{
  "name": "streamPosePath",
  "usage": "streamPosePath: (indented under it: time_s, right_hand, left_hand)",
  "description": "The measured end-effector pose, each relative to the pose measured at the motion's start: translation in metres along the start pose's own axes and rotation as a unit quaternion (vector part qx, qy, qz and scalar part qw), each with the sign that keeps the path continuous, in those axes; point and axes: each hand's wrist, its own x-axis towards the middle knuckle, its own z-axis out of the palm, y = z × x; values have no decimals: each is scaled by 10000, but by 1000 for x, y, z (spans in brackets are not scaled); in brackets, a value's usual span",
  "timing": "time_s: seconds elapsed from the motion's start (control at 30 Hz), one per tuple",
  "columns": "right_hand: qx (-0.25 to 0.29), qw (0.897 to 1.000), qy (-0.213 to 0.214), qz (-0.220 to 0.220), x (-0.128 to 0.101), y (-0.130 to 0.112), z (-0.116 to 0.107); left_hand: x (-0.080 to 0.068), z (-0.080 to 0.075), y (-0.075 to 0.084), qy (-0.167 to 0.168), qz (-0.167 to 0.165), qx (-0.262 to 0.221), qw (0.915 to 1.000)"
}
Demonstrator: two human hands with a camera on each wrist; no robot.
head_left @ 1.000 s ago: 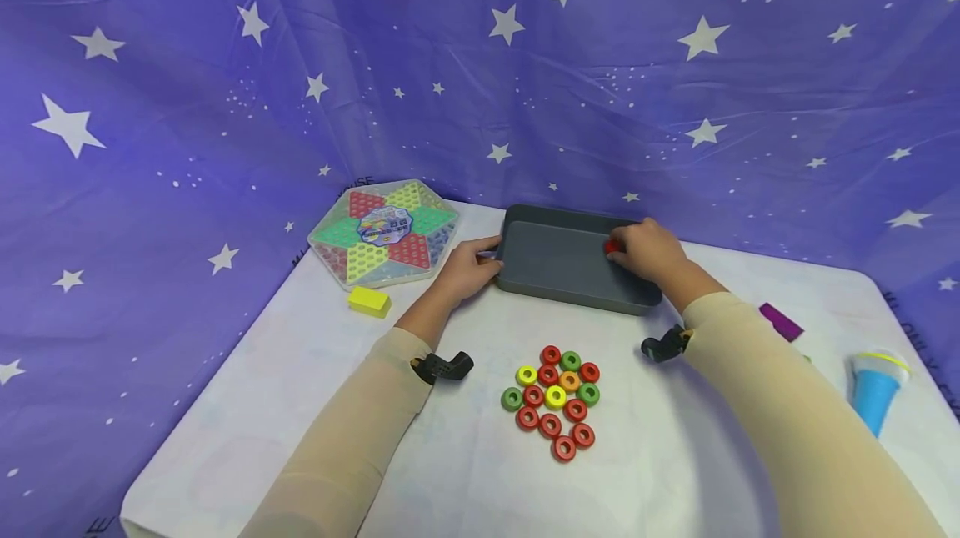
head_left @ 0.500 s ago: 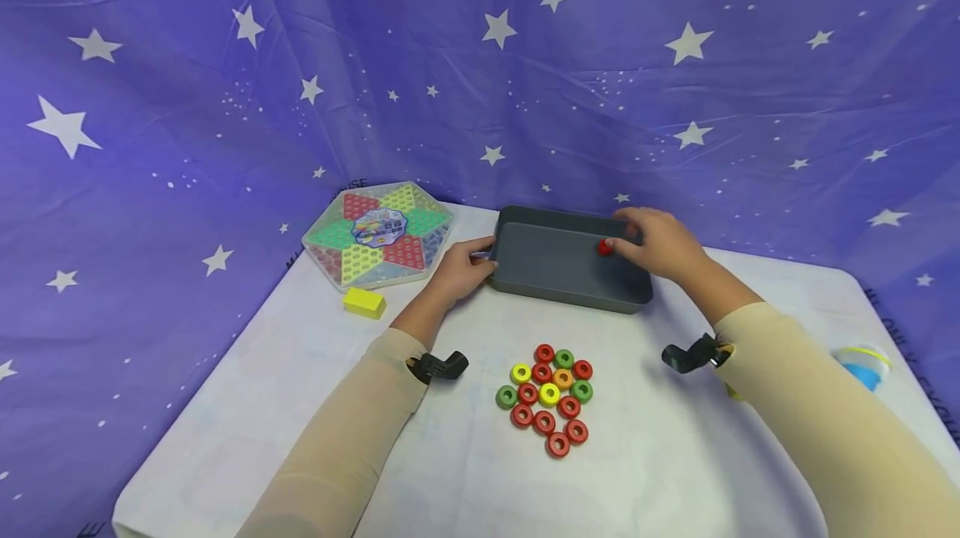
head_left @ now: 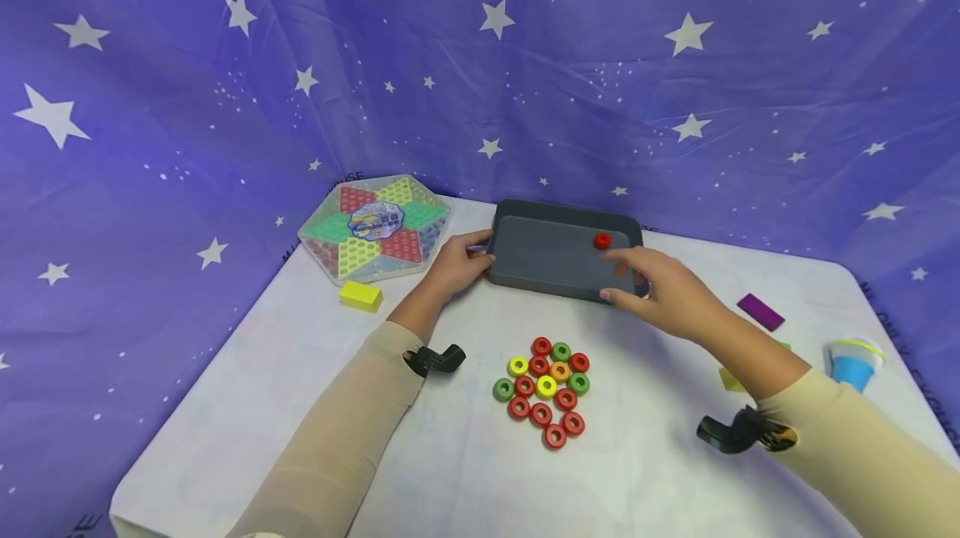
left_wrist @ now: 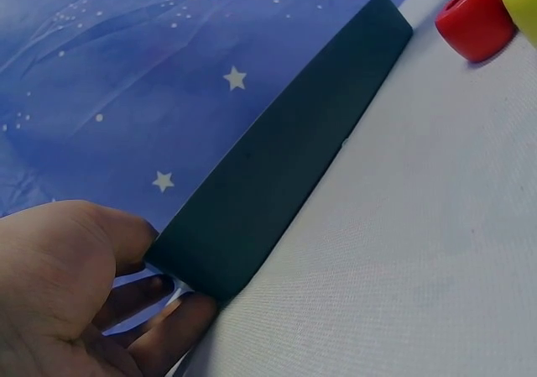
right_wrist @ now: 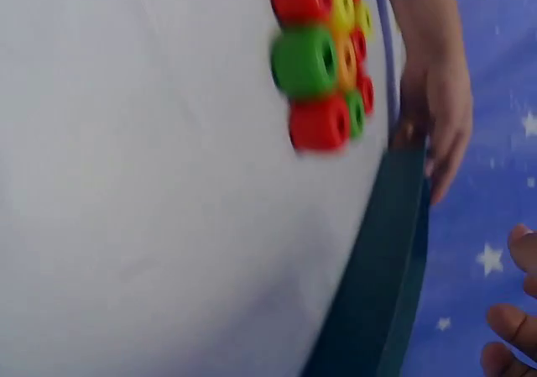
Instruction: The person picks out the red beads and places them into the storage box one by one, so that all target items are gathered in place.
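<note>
A dark grey tray (head_left: pixel 540 258) lies at the back of the table, with one red ring-shaped bead (head_left: pixel 602 241) on its floor towards the right. At the tray's left end my left hand (head_left: pixel 459 261) holds the edge, thumb and fingers bent against the wall near the front corner. My right hand (head_left: pixel 671 292) holds nothing; it hovers over the tray's front right corner, fingers spread and loosely bent. In front of the tray sits a cluster of red, green, yellow and orange beads (head_left: pixel 546 387). The right wrist view catches only the right fingertips (right_wrist: pixel 508 322).
A hexagonal Chinese checkers set (head_left: pixel 375 229) stands at the back left, with a yellow block (head_left: pixel 361 296) before it. On the right lie a purple block (head_left: pixel 761 312), a yellow block (head_left: pixel 731 380) partly behind my arm, and a blue-and-white object (head_left: pixel 853 363). A starry curtain (head_left: pixel 420 46) hangs behind.
My right hand has let go of the red bead inside the tray and drawn back towards the front right. The left hand stays at the tray's left end.
</note>
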Motion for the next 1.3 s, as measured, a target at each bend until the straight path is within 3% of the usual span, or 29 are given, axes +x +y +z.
streamPosePath:
  time_s: [0.27,0.53,0.83,1.3]
  right_hand:
    - [342,9983,-382,-265,-27,-22,25]
    - [607,9943,-856,-205,-44,-21,58]
    - [855,9913,-893,-441,-51,-13,75]
    - [1011,9903,-596,-742,-51,-5,81]
  left_hand:
    - [1,-4,-1,16,-72,-61,10000]
    - [0,-4,-1,-80,-208,-371,9991]
    - [1,-3,-1,-71,-149,-345,9993]
    - [-1,1,2,-66,-136,-387,9991]
